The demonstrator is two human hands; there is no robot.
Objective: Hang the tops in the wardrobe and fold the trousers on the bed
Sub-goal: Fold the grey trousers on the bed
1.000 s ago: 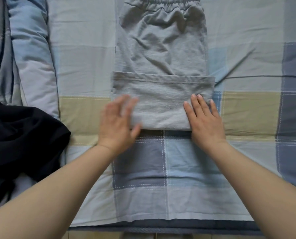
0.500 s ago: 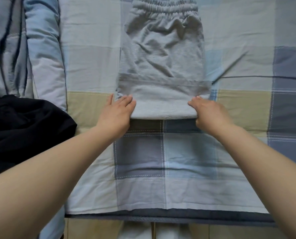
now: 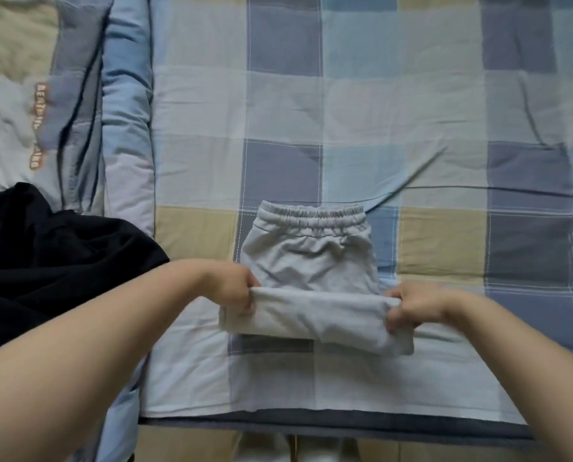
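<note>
Lying on the checked bed sheet [image 3: 361, 105], near its front edge, the grey trousers [image 3: 311, 261] are showing their elastic waistband on the far side. The left hand [image 3: 235, 288] and right hand [image 3: 411, 308] are each pinching one end of the folded near portion. A black garment [image 3: 45, 261] is lying at the left beside a quilt [image 3: 125, 95].

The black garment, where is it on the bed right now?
In the head view, the black garment lies bunched at the left edge, beside the left forearm and below the rolled quilt, apart from the grey trousers.
</note>
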